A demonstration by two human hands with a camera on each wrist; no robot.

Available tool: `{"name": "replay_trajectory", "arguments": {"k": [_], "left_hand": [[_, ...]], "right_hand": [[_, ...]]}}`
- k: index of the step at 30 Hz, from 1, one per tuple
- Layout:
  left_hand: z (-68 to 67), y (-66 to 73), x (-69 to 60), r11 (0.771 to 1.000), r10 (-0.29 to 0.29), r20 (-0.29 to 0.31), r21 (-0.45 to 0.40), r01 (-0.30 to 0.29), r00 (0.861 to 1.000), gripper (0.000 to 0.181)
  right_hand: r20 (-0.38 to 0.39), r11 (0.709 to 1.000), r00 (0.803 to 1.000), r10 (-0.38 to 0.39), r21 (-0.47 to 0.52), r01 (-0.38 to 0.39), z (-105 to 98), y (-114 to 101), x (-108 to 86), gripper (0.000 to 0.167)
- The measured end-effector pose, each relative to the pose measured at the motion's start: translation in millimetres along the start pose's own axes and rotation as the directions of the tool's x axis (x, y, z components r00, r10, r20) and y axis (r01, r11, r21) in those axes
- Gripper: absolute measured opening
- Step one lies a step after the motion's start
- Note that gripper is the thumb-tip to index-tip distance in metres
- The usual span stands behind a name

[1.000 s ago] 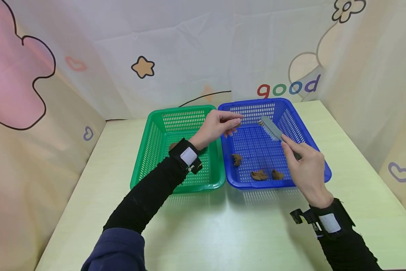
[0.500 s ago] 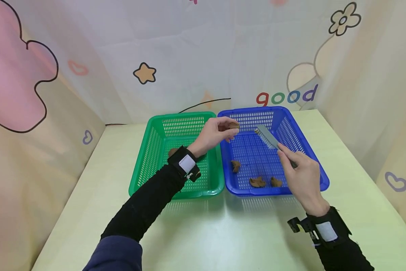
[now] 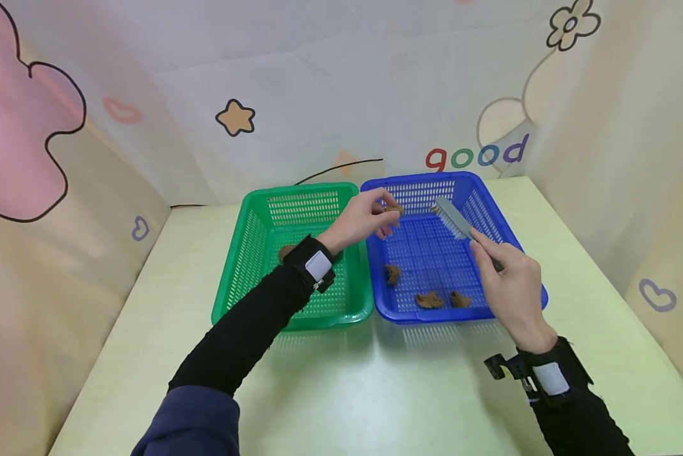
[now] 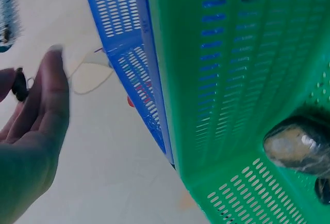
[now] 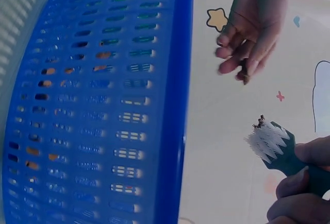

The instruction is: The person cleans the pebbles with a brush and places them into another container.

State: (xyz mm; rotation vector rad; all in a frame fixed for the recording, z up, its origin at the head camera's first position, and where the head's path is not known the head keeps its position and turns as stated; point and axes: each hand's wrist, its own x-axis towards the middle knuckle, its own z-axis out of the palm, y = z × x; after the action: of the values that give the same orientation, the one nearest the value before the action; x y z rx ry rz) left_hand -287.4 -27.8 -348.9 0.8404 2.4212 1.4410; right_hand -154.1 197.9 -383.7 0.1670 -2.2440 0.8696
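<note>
My left hand (image 3: 360, 218) pinches a small brown lump (image 3: 395, 208) between thumb and fingertips, above the left side of the blue basket (image 3: 538, 297). What the lump is made of cannot be told. In my right hand (image 3: 515, 285) is the handle of a grey-green brush (image 3: 454, 218) with pale bristles, which point toward the left hand. Brown bits cling to the bristle tips in the right wrist view. A gap separates brush (image 5: 283, 154) and lump (image 5: 244, 72). Several brown crumpled lumps (image 3: 429, 300) lie on the blue basket's floor.
Left of the blue basket stands a green basket (image 3: 227, 285), their rims side by side. Inside it lies a glossy dark stone-like object (image 4: 296, 144), with another dark piece partly visible. Both baskets stand on a pale table (image 3: 330, 392); a printed curtain (image 3: 296, 69) hangs behind.
The brown lump has turned in the left hand's fingers, showing more than a second ago, and the fingers have shifted on it. The brush stays nearly in place; the head view shifts slightly.
</note>
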Motion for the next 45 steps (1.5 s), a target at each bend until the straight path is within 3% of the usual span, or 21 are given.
{"name": "replay_trajectory", "arguments": {"k": [3, 6, 8, 15, 22, 24, 27, 29, 32, 39, 43, 45], "left_hand": [[7.1, -0.6, 10.4, 0.98, -0.004, 0.094, 0.198, -0.015, 0.996, 0.016], [17.8, 1.4, 20.3, 0.915, 0.007, 0.196, 0.395, -0.086, 0.981, 0.014], [26.1, 4.3, 26.7, 0.867, 0.009, 0.258, 0.48, -0.137, 0.966, 0.014], [51.5, 19.9, 46.7, 0.755, -0.074, 0.399, 0.621, -0.21, 0.914, 0.013], [71.6, 19.4, 55.9, 0.675, -0.181, 0.444, 0.705, -0.217, 0.878, 0.001], [77.1, 18.7, 57.1, 0.642, -0.213, 0.442, 0.736, -0.216, 0.871, 0.005], [86.1, 16.3, 60.3, 0.564, -0.272, 0.44, 0.794, -0.229, 0.856, 0.011], [92.3, 14.2, 63.0, 0.525, -0.298, 0.444, 0.815, -0.244, 0.845, 0.015], [101.1, 10.4, 67.5, 0.502, -0.315, 0.459, 0.823, -0.264, 0.831, 0.011], [110.6, 10.7, 67.7, 0.466, -0.343, 0.467, 0.838, -0.284, 0.815, 0.027], [109.1, 14.3, 61.5, 0.483, -0.352, 0.471, 0.831, -0.274, 0.809, 0.024], [108.0, 13.6, 61.3, 0.508, -0.34, 0.482, 0.817, -0.274, 0.808, 0.027]], "right_hand": [[-0.004, 1.0, 1.0, 0.008, -0.011, -0.008, -3, 2, 1.4, 0.027], [0.002, 0.999, 1.0, 0.028, -0.024, -0.028, -5, 4, 0.9, 0.028], [0.003, 0.999, 0.999, 0.042, -0.03, -0.042, -7, 5, 0.1, 0.028], [-0.009, 0.998, 0.999, 0.049, -0.031, -0.049, -12, 9, 0.1, 0.028], [0.004, 0.996, 0.997, 0.079, -0.037, -0.079, -15, 12, -1.0, 0.029], [0.009, 0.995, 0.996, 0.093, -0.038, -0.093, -16, 13, -2.1, 0.029], [0.02, 0.994, 0.994, 0.107, -0.035, -0.106, -16, 14, -3.4, 0.03], [0.026, 0.994, 0.994, 0.107, -0.031, -0.106, -16, 14, -4.0, 0.03], [0.027, 0.995, 0.995, 0.094, -0.03, -0.093, -16, 15, -3.9, 0.029], [0.031, 0.997, 0.997, 0.074, -0.026, -0.073, -16, 14, -2.0, 0.028], [0.044, 0.995, 0.994, 0.099, -0.031, -0.098, -17, 14, -2.4, 0.029], [0.048, 0.994, 0.993, 0.109, -0.036, -0.107, -18, 14, -2.6, 0.03]]}}
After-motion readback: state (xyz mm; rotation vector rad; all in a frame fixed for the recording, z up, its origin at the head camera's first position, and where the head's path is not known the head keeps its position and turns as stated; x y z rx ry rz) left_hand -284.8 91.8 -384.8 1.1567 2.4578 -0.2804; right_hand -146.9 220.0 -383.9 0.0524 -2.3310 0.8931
